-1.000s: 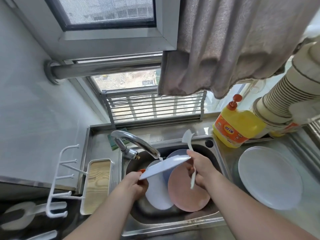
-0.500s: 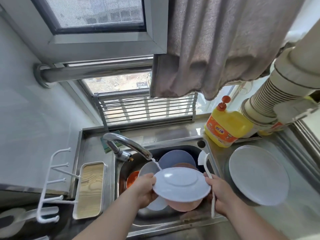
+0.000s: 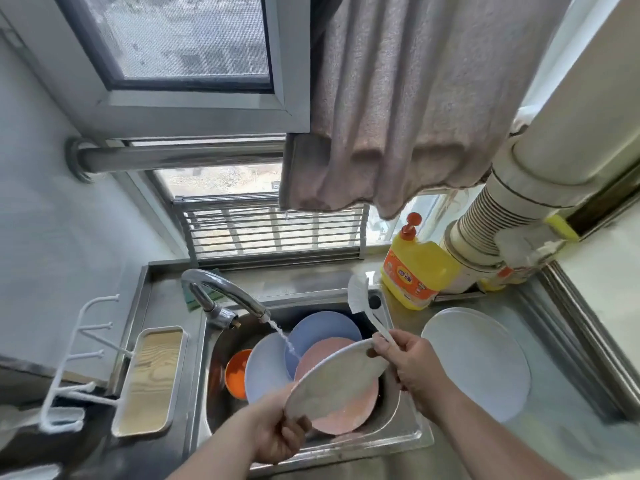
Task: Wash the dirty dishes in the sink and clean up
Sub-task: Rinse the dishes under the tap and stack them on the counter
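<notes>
While water runs from the faucet [image 3: 225,294], your L hand [image 3: 277,433] & R hand [image 3: 412,362] grip a tilted white plate [image 3: 337,379] over the sink's [image 3: 408,436] front-right corner; R also holds the brush [image 3: 367,308].

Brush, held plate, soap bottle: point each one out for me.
Brush [image 3: 357,293], head view, on the bristles.
Held plate [image 3: 337,382], head view, on its face.
Soap bottle [image 3: 420,268], head view, on the yellow body.

White plate [image 3: 337,381]: tipped from near flat to steeply tilted, underside now facing up, lower rim gripped by left hand [image 3: 277,434].
Brush [image 3: 367,308]: swung from hanging down to bristles up, in right hand [image 3: 408,367].
</notes>
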`<state>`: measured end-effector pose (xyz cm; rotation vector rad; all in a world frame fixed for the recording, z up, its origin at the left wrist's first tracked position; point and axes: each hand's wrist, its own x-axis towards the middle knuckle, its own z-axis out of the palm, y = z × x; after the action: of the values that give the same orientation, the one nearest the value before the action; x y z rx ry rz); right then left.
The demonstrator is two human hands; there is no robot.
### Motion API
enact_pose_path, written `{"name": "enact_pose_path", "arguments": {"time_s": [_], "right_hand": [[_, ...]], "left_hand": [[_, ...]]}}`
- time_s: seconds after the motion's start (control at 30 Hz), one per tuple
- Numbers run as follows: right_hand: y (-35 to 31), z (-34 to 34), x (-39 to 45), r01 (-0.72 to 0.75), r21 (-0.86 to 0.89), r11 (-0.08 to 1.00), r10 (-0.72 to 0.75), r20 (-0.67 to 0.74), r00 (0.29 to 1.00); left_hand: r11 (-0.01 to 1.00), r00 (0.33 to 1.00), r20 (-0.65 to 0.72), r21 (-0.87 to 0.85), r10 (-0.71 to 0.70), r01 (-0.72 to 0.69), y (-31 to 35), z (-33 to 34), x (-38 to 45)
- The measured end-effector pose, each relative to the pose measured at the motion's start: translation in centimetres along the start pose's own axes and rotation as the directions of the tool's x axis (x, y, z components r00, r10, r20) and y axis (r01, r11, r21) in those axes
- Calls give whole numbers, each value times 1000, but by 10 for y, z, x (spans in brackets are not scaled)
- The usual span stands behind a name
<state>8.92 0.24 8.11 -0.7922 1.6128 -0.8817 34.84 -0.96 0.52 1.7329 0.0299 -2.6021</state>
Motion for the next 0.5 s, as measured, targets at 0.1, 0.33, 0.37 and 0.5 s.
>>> {"name": "enact_pose_path", "arguments": {"time_s": [0.1, 0.33, 0.37, 0.5], "right_hand": [[-8, -19, 8, 61, -251, 966, -76, -52, 996], [-4, -38, 28, 5, -488, 873, -63, -103, 993], [1, -39, 30, -2, -485, 874, -50, -95, 994], [17, -34, 33, -17, -451, 893, 29, 20, 999]], "left_hand": [[995, 996, -40, 75, 75, -72, -5, 13, -17], [888, 859, -226, 93, 459, -450, -25, 31, -33], [854, 819, -244, 177, 519, -489, -28, 33, -32], [700, 605, -361, 265, 709, -663, -35, 35, -21]]}}
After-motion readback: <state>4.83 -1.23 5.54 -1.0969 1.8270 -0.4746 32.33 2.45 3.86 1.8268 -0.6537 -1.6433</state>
